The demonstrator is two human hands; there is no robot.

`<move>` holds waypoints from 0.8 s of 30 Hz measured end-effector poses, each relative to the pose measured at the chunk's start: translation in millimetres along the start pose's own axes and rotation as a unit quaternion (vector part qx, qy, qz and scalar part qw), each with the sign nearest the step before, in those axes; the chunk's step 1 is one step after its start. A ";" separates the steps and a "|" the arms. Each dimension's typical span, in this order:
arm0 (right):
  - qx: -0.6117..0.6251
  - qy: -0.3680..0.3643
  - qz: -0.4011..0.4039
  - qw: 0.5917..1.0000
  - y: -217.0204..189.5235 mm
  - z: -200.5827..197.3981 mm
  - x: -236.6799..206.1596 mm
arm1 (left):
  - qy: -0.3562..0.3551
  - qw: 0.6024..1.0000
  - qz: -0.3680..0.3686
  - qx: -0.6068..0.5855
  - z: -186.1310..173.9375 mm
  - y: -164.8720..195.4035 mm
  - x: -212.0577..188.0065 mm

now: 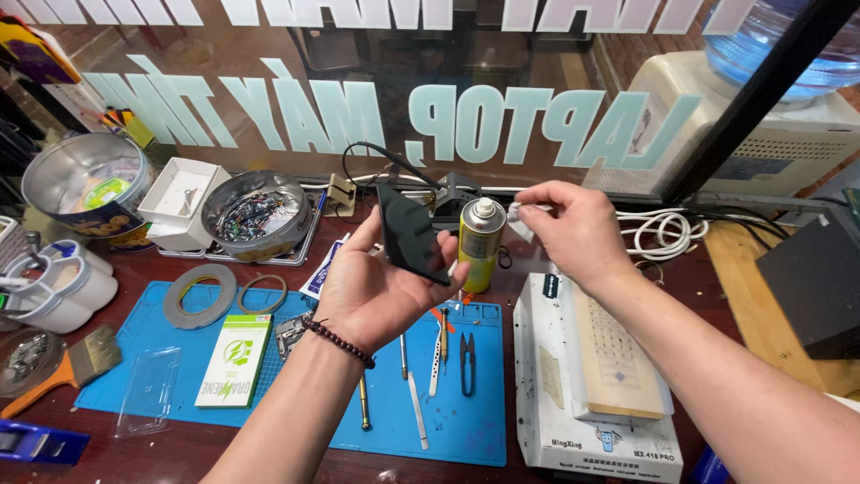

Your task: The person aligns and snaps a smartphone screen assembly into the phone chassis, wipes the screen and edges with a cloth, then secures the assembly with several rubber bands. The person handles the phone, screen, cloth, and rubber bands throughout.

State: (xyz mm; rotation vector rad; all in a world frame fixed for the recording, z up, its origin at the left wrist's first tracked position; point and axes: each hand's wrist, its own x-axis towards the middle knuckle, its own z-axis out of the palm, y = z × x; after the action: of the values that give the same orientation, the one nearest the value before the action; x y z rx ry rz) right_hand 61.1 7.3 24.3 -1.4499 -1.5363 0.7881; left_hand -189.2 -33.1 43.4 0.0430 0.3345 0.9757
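Round tin (255, 215) of small parts.

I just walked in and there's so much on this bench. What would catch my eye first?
Probably the left hand at centre, holding up a dark phone, while the right hand pinches a small white wad above a yellow spray can. Below lies a blue work mat strewn with tweezers and snips.
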 end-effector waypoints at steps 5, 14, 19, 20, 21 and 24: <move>-0.151 0.034 -0.251 0.956 10.4 47.7 32.2 | 0.071 0.996 0.020 0.057 -10.5 10.0 -10.1; -0.297 0.048 -0.318 0.899 31.8 64.7 36.9 | 0.071 0.992 0.017 0.104 -19.9 10.7 -5.1; -0.301 0.048 -0.315 0.899 35.7 66.5 35.7 | 0.064 0.995 -0.019 0.074 -20.6 11.0 -0.5; -0.300 0.050 -0.312 0.900 36.9 66.5 35.9 | 0.059 0.996 -0.029 0.066 -20.0 11.5 0.1; -0.298 0.051 -0.313 0.900 37.4 67.1 35.3 | 0.057 0.996 -0.039 0.059 -19.6 11.8 -0.9; -0.298 0.050 -0.310 0.902 34.4 67.4 34.6 | 0.029 0.997 -0.038 0.059 -18.3 11.6 -2.3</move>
State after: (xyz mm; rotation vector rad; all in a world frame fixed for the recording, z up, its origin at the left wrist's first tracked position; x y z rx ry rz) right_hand 17.5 53.2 -29.8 -1.2396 -2.0990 -0.1577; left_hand -205.2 -30.5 28.8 0.1095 0.4451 0.8831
